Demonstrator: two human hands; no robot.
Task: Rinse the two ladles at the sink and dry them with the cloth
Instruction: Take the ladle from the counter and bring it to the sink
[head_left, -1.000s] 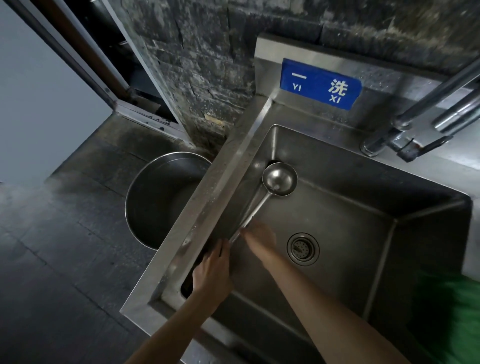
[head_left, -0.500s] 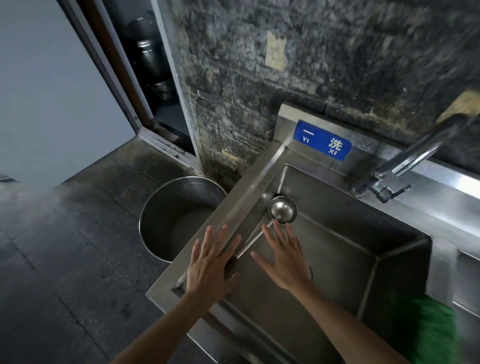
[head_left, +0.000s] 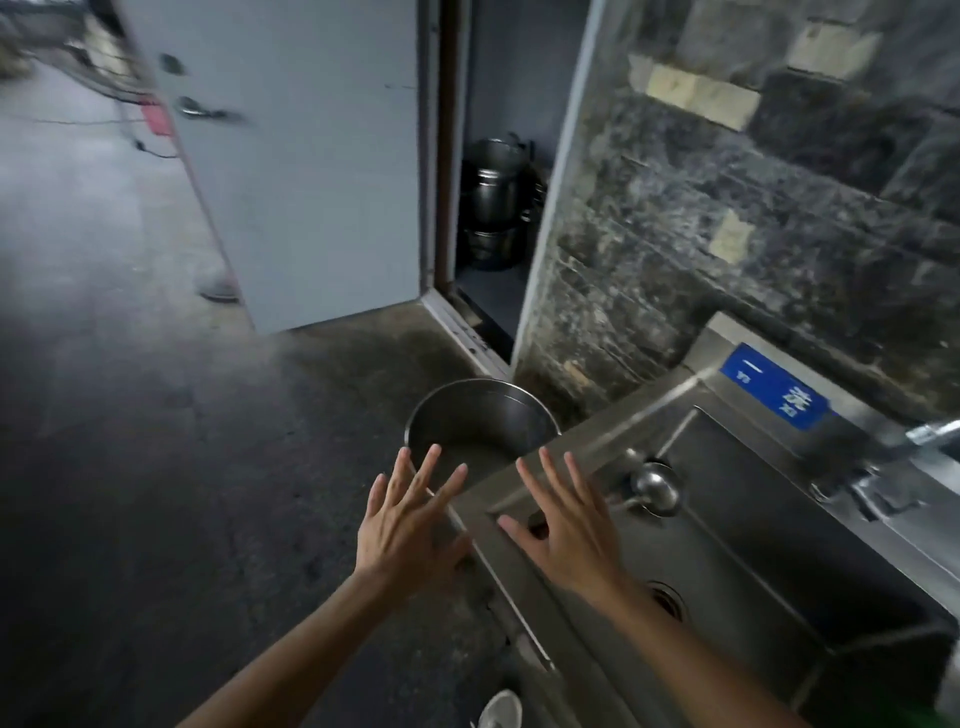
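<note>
Both hands spread, holding nothing. Ladle (head_left: 655, 487) in sink (head_left: 597, 447), beyond right hand (head_left: 569, 535); handle runs toward it. Left hand (head_left: 410, 525) farther.

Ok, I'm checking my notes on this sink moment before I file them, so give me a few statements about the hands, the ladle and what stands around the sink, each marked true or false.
1. Both hands are empty, with fingers spread. True: the left hand and the right hand hold nothing.
2. The ladle is gripped in the right hand. False: it lies in the sink, its bowl near the basin's far left corner, apart from both hands.
3. A large metal pot stands on the floor beside the sink. True.
4. The sign on the sink's backsplash is red. False: it is blue with white characters.
5. Water is streaming from the tap. False: no stream shows.
</note>
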